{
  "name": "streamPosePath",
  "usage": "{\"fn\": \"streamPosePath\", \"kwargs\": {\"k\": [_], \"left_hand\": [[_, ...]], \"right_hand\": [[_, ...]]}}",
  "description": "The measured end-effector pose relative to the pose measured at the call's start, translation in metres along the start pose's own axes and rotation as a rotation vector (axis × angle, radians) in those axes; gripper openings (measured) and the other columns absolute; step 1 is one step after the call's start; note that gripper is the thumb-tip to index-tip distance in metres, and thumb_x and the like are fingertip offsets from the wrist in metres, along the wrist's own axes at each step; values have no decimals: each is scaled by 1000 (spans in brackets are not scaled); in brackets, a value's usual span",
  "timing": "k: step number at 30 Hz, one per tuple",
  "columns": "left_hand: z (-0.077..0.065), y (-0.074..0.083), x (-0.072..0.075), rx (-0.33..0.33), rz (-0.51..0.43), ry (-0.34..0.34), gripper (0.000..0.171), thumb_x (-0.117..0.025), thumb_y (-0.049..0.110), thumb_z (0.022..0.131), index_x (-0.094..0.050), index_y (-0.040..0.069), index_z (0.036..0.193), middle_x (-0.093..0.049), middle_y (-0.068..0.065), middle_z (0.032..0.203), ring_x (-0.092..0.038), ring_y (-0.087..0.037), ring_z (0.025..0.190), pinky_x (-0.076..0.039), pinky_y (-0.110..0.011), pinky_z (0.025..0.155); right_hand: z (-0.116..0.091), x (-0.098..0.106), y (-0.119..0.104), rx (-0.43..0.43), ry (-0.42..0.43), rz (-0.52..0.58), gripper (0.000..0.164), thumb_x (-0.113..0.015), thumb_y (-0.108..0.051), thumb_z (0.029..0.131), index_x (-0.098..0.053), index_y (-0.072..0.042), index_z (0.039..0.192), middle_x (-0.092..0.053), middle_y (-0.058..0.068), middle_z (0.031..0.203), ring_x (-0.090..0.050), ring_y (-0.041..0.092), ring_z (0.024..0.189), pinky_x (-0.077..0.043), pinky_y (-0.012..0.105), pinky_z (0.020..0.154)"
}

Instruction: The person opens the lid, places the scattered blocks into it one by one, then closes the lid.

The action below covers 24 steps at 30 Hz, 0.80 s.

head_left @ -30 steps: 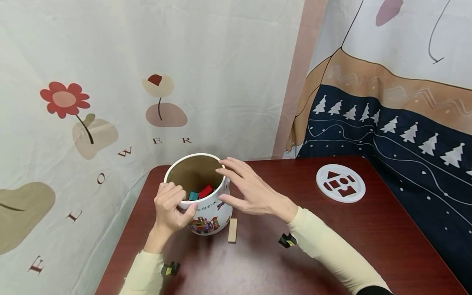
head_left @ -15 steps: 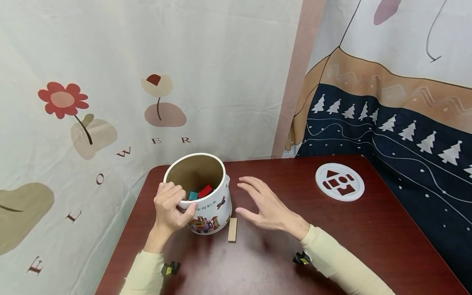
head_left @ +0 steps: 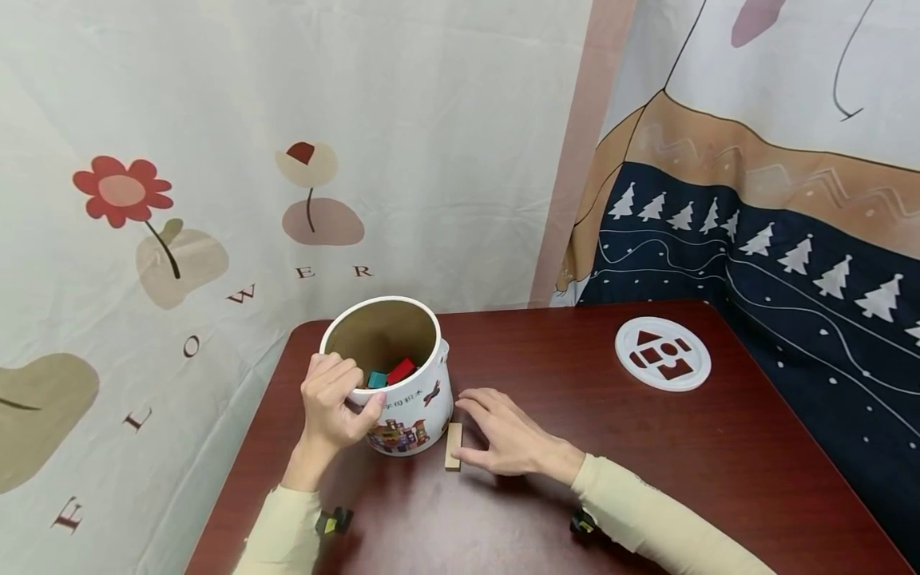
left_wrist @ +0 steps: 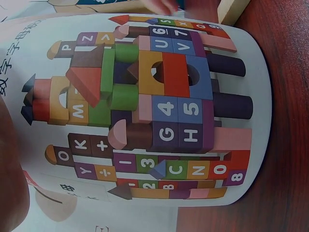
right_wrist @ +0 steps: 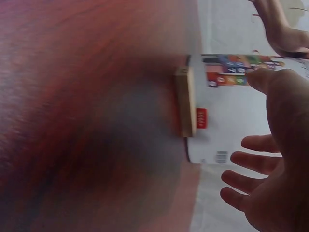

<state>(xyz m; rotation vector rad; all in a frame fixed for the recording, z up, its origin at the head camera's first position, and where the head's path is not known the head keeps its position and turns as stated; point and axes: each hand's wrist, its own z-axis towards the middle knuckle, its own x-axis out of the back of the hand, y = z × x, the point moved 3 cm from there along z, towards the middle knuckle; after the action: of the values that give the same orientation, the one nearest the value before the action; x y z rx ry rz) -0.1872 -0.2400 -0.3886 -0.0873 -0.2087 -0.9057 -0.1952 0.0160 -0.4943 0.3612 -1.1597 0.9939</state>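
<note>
A white bucket (head_left: 424, 403) with printed toy-block pictures stands on the table, its mouth tipped toward me in the head view. My left hand (head_left: 332, 398) grips its rim at the near left, fingers over the edge and thumb outside. Inside lie a red block (head_left: 401, 370) and a teal block (head_left: 377, 380). Beside the bucket's base rests a plain wooden block (head_left: 453, 447), long and flat. Over it hovers my right hand (head_left: 506, 435), fingers spread and thumb near the block; the right wrist view shows a gap between the hand and the wooden block (right_wrist: 185, 102).
The dark red wooden table (head_left: 575, 383) reaches back to a printed cloth (head_left: 467, 160). Toward the far right lies a white round lid (head_left: 663, 354) with shaped cut-outs.
My right hand has left the bucket's right rim, drawn back to the right, then come down toward the wooden block. My left hand keeps its hold on the rim.
</note>
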Motion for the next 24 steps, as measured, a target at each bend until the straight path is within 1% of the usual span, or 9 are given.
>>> {"fn": "streamPosePath", "kwargs": {"k": [5, 11, 17, 24], "left_hand": [[1, 0, 0, 0, 0, 0, 43, -58, 34, 77, -33, 11, 52, -23, 2, 52, -24, -18, 50, -22, -40, 55], [0, 1, 1, 1, 3, -6, 43, -58, 34, 78, -33, 10, 52, -24, 2, 52, -24, -18, 50, -22, -39, 56], [0, 1, 0, -1, 1, -6, 42, -58, 34, 77, -33, 10, 52, -23, 2, 53, -24, -18, 50, -22, -39, 56], [-1, 0, 0, -5, 3, -3, 42, -58, 33, 76, -32, 11, 52, -23, 3, 53, -23, -17, 50, -22, -39, 55]], "right_hand": [[-4, -14, -2, 13, -94, -10, 76, -72, -59, 83, -63, -3, 132, -60, 12, 135, -49, 26, 128, -42, 45, 107], [-6, -28, -5, 45, -147, -37, 73, -71, -61, 82, -64, -7, 130, -60, 8, 133, -51, 25, 126, -42, 42, 107], [-6, -35, -7, 80, -158, -70, 74, -74, -58, 81, -64, -6, 133, -60, 10, 133, -52, 26, 125, -42, 43, 108], [-6, -36, -7, 93, -139, -58, 64, -79, -45, 81, -66, -8, 132, -60, 9, 130, -53, 23, 122, -45, 42, 104]]}}
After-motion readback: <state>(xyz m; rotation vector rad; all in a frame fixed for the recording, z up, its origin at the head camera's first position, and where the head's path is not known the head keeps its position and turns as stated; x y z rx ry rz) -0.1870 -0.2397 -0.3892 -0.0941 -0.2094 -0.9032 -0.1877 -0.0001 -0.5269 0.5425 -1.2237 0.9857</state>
